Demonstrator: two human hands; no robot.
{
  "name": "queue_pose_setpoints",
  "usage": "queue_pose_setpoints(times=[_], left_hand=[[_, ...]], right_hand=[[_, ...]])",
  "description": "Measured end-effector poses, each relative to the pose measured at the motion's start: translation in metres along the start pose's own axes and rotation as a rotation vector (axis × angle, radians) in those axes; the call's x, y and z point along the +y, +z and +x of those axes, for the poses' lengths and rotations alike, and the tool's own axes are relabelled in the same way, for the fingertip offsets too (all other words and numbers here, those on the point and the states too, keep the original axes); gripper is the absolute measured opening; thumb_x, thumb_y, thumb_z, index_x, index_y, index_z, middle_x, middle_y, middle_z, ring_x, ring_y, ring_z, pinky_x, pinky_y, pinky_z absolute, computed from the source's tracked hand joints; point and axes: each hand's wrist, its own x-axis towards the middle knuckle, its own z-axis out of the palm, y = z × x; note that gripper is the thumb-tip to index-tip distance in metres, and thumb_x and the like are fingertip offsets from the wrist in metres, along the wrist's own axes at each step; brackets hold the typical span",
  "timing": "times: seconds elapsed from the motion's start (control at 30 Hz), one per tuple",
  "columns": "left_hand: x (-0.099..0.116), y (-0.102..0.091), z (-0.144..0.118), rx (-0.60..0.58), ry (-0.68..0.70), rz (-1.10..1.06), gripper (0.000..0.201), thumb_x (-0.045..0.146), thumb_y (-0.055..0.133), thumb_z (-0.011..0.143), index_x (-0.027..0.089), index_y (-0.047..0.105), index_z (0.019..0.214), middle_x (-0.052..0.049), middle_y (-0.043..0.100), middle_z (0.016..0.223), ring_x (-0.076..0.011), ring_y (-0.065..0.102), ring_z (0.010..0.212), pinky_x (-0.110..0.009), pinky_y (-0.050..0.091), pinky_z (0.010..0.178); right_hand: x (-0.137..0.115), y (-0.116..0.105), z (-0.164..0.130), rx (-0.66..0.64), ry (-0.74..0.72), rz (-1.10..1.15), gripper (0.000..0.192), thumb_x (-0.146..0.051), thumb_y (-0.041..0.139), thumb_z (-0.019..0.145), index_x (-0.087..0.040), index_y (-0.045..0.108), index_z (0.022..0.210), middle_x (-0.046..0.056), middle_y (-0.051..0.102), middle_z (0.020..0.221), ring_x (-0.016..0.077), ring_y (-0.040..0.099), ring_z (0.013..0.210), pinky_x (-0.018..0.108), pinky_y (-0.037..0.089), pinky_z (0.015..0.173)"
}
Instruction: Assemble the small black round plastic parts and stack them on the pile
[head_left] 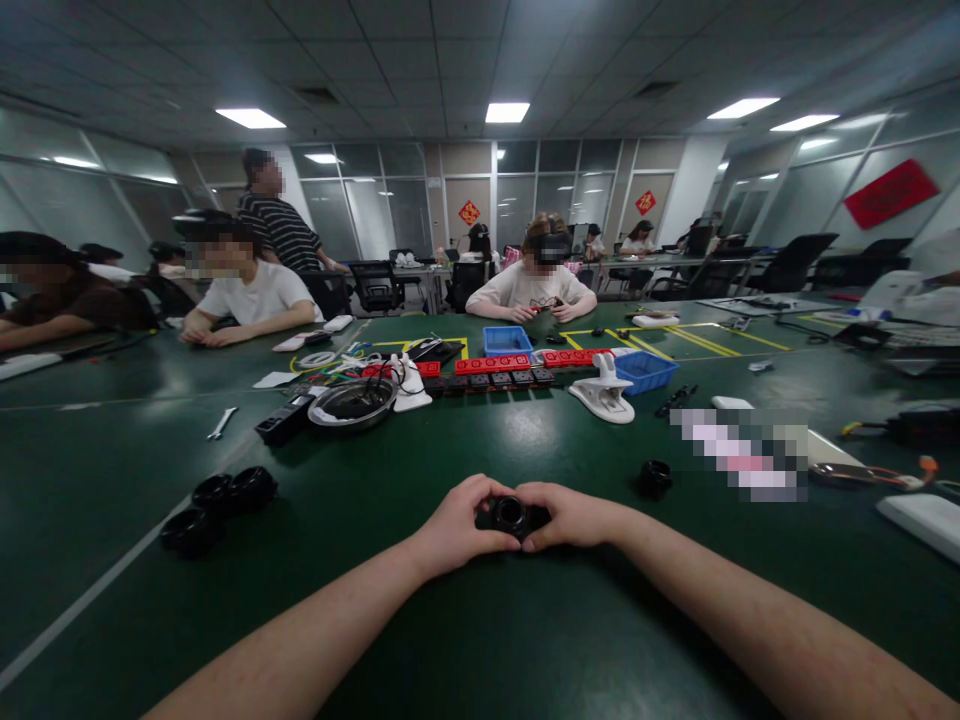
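Both hands on one part at the near edge of the worktop: left hand and right hand each closed around the small black ring-shaped part, fingertips meeting over it. Looks mid-assembly, though the fingers hide the joint, so can't confirm. Four similar black rings sit toward the left edge, one more black ring to the right. Farther back: metal bowl, red blocks, blue bins.

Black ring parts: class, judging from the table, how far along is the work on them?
Possibly done: three black ring parts lie grouped at left. In hand: left hand and right hand grip one black ring part. Possibly left: a single black part lies apart at right.
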Motion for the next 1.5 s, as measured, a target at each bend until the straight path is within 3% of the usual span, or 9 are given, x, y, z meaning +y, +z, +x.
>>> queue_pose_setpoints(times=[0.27, 0.53, 0.67, 0.83, 0.9, 1.0, 1.1, 1.27, 1.5], left_hand=[[0.002, 0.001, 0.000, -0.004, -0.017, -0.002, 0.041, 0.033, 0.068, 0.056, 0.020, 0.054, 0.093, 0.000, 0.047, 0.083, -0.0135, 0.045, 0.071, -0.023, 0.037, 0.061], [0.010, 0.007, -0.003, 0.054, -0.075, 0.007, 0.043, 0.039, 0.069, 0.053, 0.018, 0.054, 0.087, 0.000, 0.048, 0.080, -0.0137, 0.044, 0.068, -0.023, 0.037, 0.058], [0.014, 0.014, -0.007, 0.151, -0.151, 0.057, 0.042, 0.038, 0.070, 0.051, 0.019, 0.053, 0.084, 0.000, 0.048, 0.081, -0.0154, 0.046, 0.070, -0.024, 0.037, 0.059], [0.017, 0.020, -0.009, 0.282, -0.210, 0.148, 0.034, 0.035, 0.065, 0.059, 0.018, 0.051, 0.084, -0.001, 0.049, 0.083, -0.0183, 0.047, 0.077, -0.028, 0.037, 0.065], [0.016, 0.020, -0.009, 0.302, -0.204, 0.172, 0.033, 0.036, 0.065, 0.059, 0.018, 0.051, 0.083, -0.001, 0.049, 0.082, -0.0187, 0.047, 0.078, -0.029, 0.037, 0.066], [0.013, 0.016, -0.006, 0.271, -0.153, 0.143, 0.034, 0.035, 0.065, 0.059, 0.018, 0.052, 0.085, -0.001, 0.049, 0.083, -0.0179, 0.047, 0.077, -0.028, 0.038, 0.065], [0.008, 0.010, -0.004, 0.181, -0.094, 0.093, 0.034, 0.033, 0.066, 0.058, 0.019, 0.053, 0.087, 0.000, 0.049, 0.082, -0.0160, 0.046, 0.073, -0.025, 0.038, 0.062], [0.003, 0.002, -0.002, 0.083, -0.046, 0.063, 0.037, 0.036, 0.065, 0.059, 0.020, 0.054, 0.091, 0.000, 0.048, 0.080, -0.0143, 0.045, 0.070, -0.023, 0.036, 0.060], [0.003, 0.001, 0.000, 0.044, -0.048, 0.019, 0.038, 0.035, 0.065, 0.060, 0.020, 0.054, 0.093, 0.000, 0.048, 0.083, -0.0137, 0.045, 0.071, -0.023, 0.037, 0.060]], right_hand=[[0.005, -0.001, 0.001, -0.004, 0.010, 0.032, 0.029, -0.023, 0.063, 0.063, -0.015, 0.056, 0.090, -0.001, 0.051, 0.083, 0.0137, 0.048, 0.078, 0.023, 0.036, 0.067], [0.003, 0.005, 0.002, 0.058, 0.143, -0.004, 0.037, -0.032, 0.068, 0.054, -0.014, 0.051, 0.081, -0.003, 0.050, 0.073, 0.0115, 0.046, 0.066, 0.020, 0.034, 0.054], [0.003, 0.015, 0.003, 0.153, 0.183, -0.148, 0.041, -0.040, 0.068, 0.050, -0.016, 0.047, 0.075, -0.003, 0.049, 0.071, 0.0115, 0.045, 0.062, 0.019, 0.031, 0.050], [-0.006, 0.037, 0.008, 0.395, 0.334, -0.455, 0.031, -0.041, 0.059, 0.060, -0.016, 0.046, 0.073, 0.003, 0.052, 0.071, 0.0159, 0.047, 0.064, 0.025, 0.031, 0.054], [-0.010, 0.042, 0.009, 0.437, 0.362, -0.555, 0.028, -0.041, 0.056, 0.063, -0.016, 0.047, 0.073, 0.005, 0.053, 0.072, 0.0187, 0.048, 0.068, 0.028, 0.032, 0.059], [-0.012, 0.041, 0.009, 0.458, 0.318, -0.541, 0.039, -0.046, 0.058, 0.060, -0.015, 0.050, 0.082, 0.007, 0.054, 0.082, 0.0219, 0.048, 0.077, 0.032, 0.033, 0.065], [-0.008, 0.030, 0.006, 0.381, 0.171, -0.355, 0.052, -0.046, 0.063, 0.055, -0.017, 0.048, 0.096, 0.006, 0.053, 0.089, 0.0207, 0.048, 0.082, 0.030, 0.035, 0.068], [0.000, 0.011, 0.003, 0.153, 0.028, -0.148, 0.030, -0.034, 0.063, 0.062, -0.016, 0.054, 0.085, 0.001, 0.052, 0.080, 0.0153, 0.049, 0.074, 0.025, 0.037, 0.064], [0.003, 0.003, 0.002, 0.072, -0.035, -0.063, 0.023, -0.026, 0.059, 0.068, -0.015, 0.055, 0.087, 0.000, 0.051, 0.081, 0.0143, 0.048, 0.077, 0.024, 0.037, 0.069]])
